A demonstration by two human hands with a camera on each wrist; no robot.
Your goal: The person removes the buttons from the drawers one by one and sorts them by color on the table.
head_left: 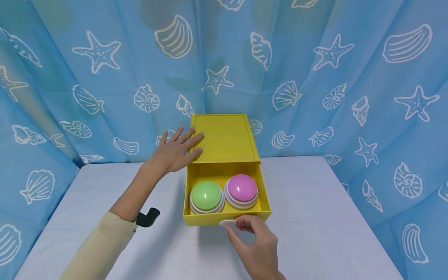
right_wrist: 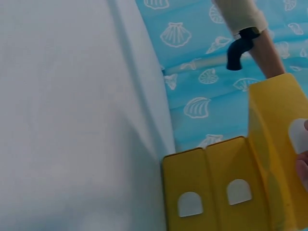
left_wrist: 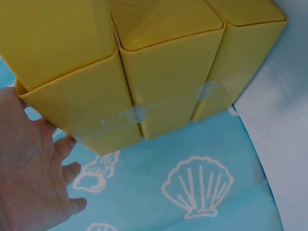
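A yellow drawer box [head_left: 224, 136] stands at the back of the table, with its top drawer [head_left: 210, 221] pulled out towards me. Inside lie a green dome-topped button [head_left: 206, 195] and a pink one [head_left: 242, 188], side by side on white bases. My right hand [head_left: 257, 241] pinches the white tab [head_left: 226, 222] on the drawer's front; only its fingertips show at the edge of the right wrist view. With fingers spread, my left hand [head_left: 176, 151] rests against the box's upper left edge. The left wrist view shows that hand [left_wrist: 29, 168] beside the yellow wall.
Two lower drawers, each with a white tab [right_wrist: 190, 204], sit below the pulled-out one. Clear tape [left_wrist: 137, 114] runs across the stacked units. A white cloth [head_left: 308, 217] covers the table, and a blue shell-print curtain [head_left: 231, 46] hangs behind and at both sides.
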